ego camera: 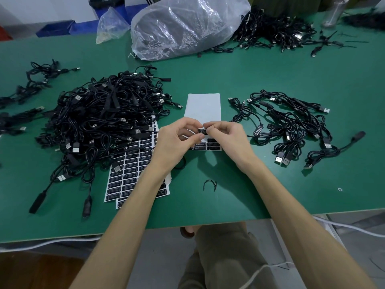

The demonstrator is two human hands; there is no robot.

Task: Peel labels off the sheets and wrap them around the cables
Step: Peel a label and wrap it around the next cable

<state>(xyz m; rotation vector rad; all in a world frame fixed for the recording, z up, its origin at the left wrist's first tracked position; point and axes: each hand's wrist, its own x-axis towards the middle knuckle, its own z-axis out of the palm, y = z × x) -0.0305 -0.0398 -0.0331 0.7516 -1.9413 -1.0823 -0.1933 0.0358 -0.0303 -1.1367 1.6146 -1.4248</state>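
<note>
A small black label with white print is pinched between my left hand and my right hand, held just above a mostly stripped white label sheet. A few black labels remain along that sheet's near edge. Full sheets of black labels lie to the left, partly under my left forearm. A big tangled pile of black USB cables sits on the left. A smaller group of cables lies on the right. Whether a cable is held under the label is hidden by my fingers.
The green table holds a large clear plastic bag at the back, another cable heap at the back right, and loose cables far left. A small black twist tie lies near the front edge. A plastic bottle stands far right.
</note>
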